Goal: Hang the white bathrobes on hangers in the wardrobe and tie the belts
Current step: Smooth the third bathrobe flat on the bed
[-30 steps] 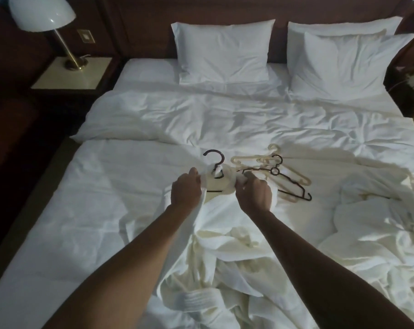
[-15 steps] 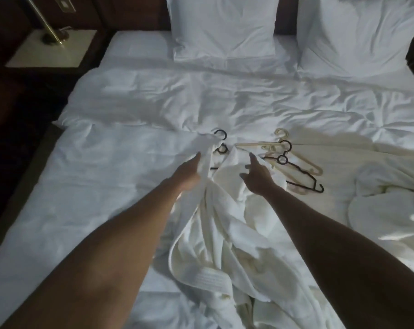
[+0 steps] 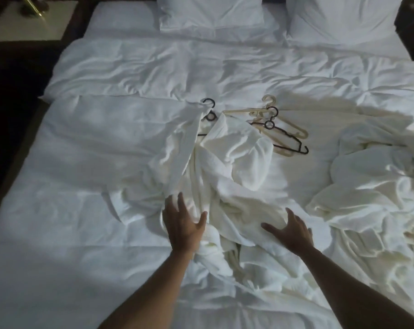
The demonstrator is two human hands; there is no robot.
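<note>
Both hands have drawn back from the collar end to the lower folds. Head view: left hand (image 3: 183,224) lies flat with fingers spread on the crumpled white towelling bathrobe (image 3: 225,167), grip open, holding nothing; right hand (image 3: 290,230) likewise splayed on the cloth. Bathrobe lies on the white-sheeted bed (image 3: 82,186), its collar over a black plastic hanger (image 3: 209,108) (hook exposed). Spare cream and black hangers (image 3: 279,129) lie just beside. Second white bathrobe (image 3: 372,186) is heaped well right.
</note>
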